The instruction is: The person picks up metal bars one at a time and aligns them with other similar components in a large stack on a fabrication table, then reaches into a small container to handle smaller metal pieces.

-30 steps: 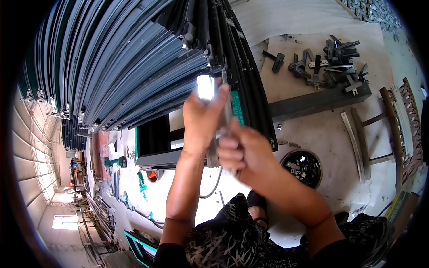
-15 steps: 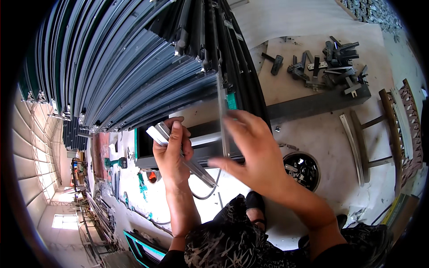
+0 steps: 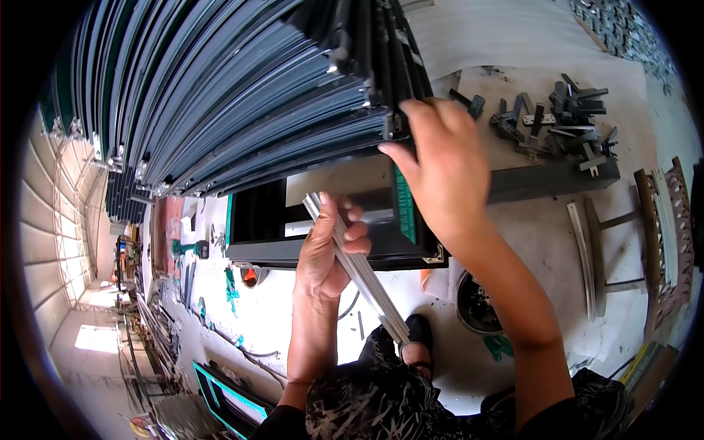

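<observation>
My left hand (image 3: pixel 326 253) is closed around a bundle of thin silver metal strips (image 3: pixel 372 292), which slants down to the right toward my foot. Up at the right end of a stack of dark metal frames (image 3: pixel 293 110), my right hand (image 3: pixel 447 158) has thumb and fingertips spread at the frame ends; whether they touch is hard to tell. No strip shows in that hand. Below the stack lies a dark rectangular frame (image 3: pixel 337 257) with green tape (image 3: pixel 405 209) on its inner right side.
Dark metal brackets (image 3: pixel 565 121) lie heaped at the far right, beyond a dark beam (image 3: pixel 550 183). A round container of small parts (image 3: pixel 477 304) stands right of my foot. A green power drill (image 3: pixel 192 249) is at left; a green-edged frame (image 3: pixel 227 400) lies lower left.
My right hand has moved up and away from the left hand to the stack's end. The long upright strip beside it no longer shows. The strip bundle has shifted right and is more visible.
</observation>
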A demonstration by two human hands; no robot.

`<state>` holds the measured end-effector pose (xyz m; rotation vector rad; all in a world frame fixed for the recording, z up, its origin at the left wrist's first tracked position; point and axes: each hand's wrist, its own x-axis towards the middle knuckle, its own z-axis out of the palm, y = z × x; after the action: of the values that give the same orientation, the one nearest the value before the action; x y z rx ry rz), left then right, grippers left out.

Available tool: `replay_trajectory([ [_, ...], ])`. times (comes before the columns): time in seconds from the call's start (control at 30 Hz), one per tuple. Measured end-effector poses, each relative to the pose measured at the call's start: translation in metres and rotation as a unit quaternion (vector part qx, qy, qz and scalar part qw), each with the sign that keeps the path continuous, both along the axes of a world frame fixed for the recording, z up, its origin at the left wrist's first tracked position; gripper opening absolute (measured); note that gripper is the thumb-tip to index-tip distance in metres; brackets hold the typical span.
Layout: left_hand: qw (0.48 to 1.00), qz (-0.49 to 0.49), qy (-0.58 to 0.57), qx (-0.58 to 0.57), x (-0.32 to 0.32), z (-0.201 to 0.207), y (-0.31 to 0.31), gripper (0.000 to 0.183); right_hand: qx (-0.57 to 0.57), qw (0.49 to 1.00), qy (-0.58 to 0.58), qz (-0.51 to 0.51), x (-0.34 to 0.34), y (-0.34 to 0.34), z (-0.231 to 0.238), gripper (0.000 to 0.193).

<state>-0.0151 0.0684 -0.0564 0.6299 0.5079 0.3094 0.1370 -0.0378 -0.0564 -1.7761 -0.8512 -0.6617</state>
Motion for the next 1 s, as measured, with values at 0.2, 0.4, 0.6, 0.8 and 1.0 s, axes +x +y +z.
replay_trajectory([
  [0.2,0.996,0.079,-0.001,-0.049,-0.004,-0.007,0.013,0.031,-0.177,0.922,0.168,0.300,-0.076,-0.056,-0.001,0.029],
  [0.4,0.998,0.036,0.006,0.052,0.000,-0.003,-0.009,0.043,-0.122,0.901,0.294,0.296,-0.085,-0.056,-0.021,0.019],
  [0.6,0.999,-0.031,0.010,0.036,0.005,0.009,-0.029,0.048,-0.020,0.789,0.514,0.336,-0.062,-0.065,-0.021,0.018],
  [0.8,0.990,0.001,0.013,0.138,-0.001,0.006,-0.036,0.034,-0.073,0.876,0.410,0.243,-0.051,-0.077,-0.030,0.015],
  [1.0,0.959,0.116,0.060,0.253,-0.012,0.012,-0.039,0.017,-0.020,0.847,0.401,0.349,-0.046,-0.095,-0.005,0.026],
])
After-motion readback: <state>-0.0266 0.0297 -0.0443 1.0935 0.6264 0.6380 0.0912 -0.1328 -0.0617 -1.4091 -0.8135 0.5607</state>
